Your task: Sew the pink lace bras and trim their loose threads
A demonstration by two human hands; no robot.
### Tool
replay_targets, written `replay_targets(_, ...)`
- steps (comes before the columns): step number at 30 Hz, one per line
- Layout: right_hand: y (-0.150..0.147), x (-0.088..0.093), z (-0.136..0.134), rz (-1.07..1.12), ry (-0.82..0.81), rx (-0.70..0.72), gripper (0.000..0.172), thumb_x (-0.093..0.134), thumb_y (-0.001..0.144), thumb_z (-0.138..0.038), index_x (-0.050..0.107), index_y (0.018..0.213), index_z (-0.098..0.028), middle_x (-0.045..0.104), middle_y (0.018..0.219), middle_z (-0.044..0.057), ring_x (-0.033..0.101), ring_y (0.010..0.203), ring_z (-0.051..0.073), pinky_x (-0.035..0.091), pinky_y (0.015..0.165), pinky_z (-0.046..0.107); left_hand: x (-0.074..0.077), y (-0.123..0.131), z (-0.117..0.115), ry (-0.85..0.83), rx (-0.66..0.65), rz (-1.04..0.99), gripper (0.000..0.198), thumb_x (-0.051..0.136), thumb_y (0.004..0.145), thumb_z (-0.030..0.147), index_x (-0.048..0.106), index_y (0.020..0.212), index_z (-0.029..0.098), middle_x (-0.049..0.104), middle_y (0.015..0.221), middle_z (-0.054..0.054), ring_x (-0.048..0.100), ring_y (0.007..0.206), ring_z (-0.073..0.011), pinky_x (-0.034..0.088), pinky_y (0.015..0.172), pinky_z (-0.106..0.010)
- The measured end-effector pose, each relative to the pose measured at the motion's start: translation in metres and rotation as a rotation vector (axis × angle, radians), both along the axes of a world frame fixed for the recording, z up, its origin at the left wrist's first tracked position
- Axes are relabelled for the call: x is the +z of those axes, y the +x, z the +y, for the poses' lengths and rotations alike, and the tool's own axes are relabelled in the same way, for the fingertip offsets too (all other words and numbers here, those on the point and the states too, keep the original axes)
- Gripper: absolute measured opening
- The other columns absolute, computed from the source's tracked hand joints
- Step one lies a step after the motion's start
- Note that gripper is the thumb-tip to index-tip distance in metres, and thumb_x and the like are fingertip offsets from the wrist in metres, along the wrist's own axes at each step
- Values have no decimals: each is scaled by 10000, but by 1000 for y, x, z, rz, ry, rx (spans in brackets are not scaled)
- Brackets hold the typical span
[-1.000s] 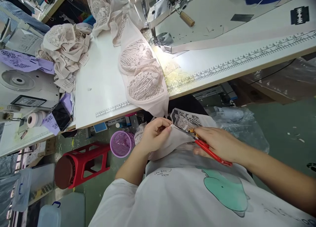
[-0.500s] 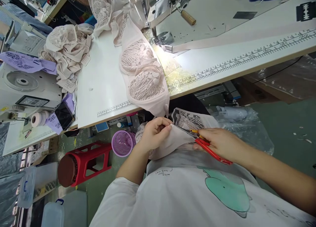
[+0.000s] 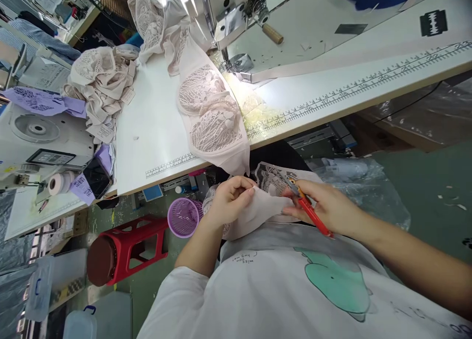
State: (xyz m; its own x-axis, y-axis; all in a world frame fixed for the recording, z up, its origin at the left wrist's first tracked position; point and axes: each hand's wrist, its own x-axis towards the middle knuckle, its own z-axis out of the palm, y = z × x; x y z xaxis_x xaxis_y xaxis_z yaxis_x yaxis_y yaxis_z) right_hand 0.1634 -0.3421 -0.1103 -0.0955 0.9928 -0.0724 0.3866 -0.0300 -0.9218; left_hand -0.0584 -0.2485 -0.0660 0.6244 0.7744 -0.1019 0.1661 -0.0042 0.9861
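My left hand (image 3: 231, 202) is closed in a pinch on the edge of a pale pink bra piece (image 3: 260, 209) in my lap. My right hand (image 3: 326, 206) is wrapped round red-handled scissors (image 3: 312, 215), whose blades point up and to the left over black-edged lace (image 3: 275, 179). Its thumb and fingertips also touch the pink cloth, which is stretched between both hands. Just beyond my left hand, a lace-cupped bra (image 3: 217, 125) hangs partly over the table's edge.
A sewing machine (image 3: 230, 27) stands on the white table (image 3: 147, 118), which has a printed ruler along its front edge. More lace bras (image 3: 101, 78) are heaped at the left. Below are a purple basket (image 3: 183, 217), a red stool (image 3: 129, 250) and a plastic bag (image 3: 376, 191).
The scissors have swung away from the cloth, their blades now tilted more upward. My right fingertips have come onto the cloth's edge. My left hand keeps its pinch in nearly the same place.
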Motion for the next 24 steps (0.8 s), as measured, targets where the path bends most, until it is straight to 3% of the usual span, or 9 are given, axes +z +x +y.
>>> replay_targets(3, -7, 7, 1, 124, 5, 1, 361, 598, 865, -578, 473, 766, -254, 575, 700, -3, 522, 577, 158, 451, 515, 291, -6, -1, 2, 124, 15, 76, 324, 535, 954, 479, 574, 879, 167, 687, 997, -113, 646, 882, -176, 533, 782, -324)
replay_targets(5, -7, 15, 4, 172, 8, -17, 275, 597, 893, -507, 505, 829, -255, 581, 749, -1, 531, 607, 160, 472, 546, 294, -11, -2, 0, 328, 13, 135, 368, 535, 947, 494, 563, 1120, 170, 641, 1224, -173, 620, 1132, -251, 510, 970, -435)
replay_targets(8, -4, 27, 11, 218, 28, -70, 227, 588, 900, -472, 510, 875, -261, 584, 803, 9, 558, 652, 175, 502, 595, 306, -24, -4, -15, 583, -121, 254, 879, 700, 797, 567, 300, 1478, 180, 370, 1548, -242, 352, 1456, -362, 325, 1170, -587)
replay_targets(10, -1, 33, 14, 256, 13, -70, 241, 593, 888, -491, 510, 895, -266, 588, 820, 18, 584, 683, 190, 518, 611, 308, -35, -11, -30, 619, -202, 402, 998, 742, 765, 477, 187, 1539, 181, 300, 1592, -249, 282, 1495, -384, 242, 1193, -650)
replay_targets(12, 0, 37, 14, 294, -14, -29, 254, 593, 884, -509, 513, 908, -269, 595, 832, 25, 608, 715, 205, 534, 629, 311, -47, -26, -43, 601, -159, 583, 913, 716, 752, 287, 247, 1525, 163, 353, 1569, -250, 319, 1477, -394, 211, 1185, -692)
replay_targets(15, -2, 45, 11, 331, -2, 30, 243, 602, 881, -494, 512, 888, -268, 604, 861, 32, 628, 743, 210, 557, 670, 315, -58, -66, -48, 537, 131, 767, 733, 652, 636, 99, 510, 1352, 164, 530, 1443, -219, 492, 1351, -392, 341, 1134, -658)
replay_targets(17, -8, 50, 9, 355, 10, 69, 220, 607, 887, -466, 504, 879, -272, 597, 862, 25, 626, 736, 200, 565, 668, 304, -55, -101, -42, 571, 489, 763, 452, 594, 637, 86, 649, 1071, 202, 699, 1183, -135, 647, 1136, -331, 497, 1010, -556)
replay_targets(21, -20, 51, 8, 382, 21, 96, 228, 567, 914, -493, 496, 890, -277, 599, 904, 34, 636, 785, 210, 574, 673, 309, -20, -153, -22, 680, 810, 727, 198, 535, 761, 167, 612, 942, 188, 691, 1017, -111, 675, 995, -290, 552, 885, -489)
replay_targets(24, -5, 37, 8, 289, 62, 34, 228, 523, 935, -513, 501, 932, -286, 608, 963, 48, 635, 892, 236, 566, 779, 354, 8, -152, -17, 949, 916, 527, 158, 590, 804, 185, 601, 961, 197, 667, 1034, -77, 669, 1032, -247, 543, 926, -449)
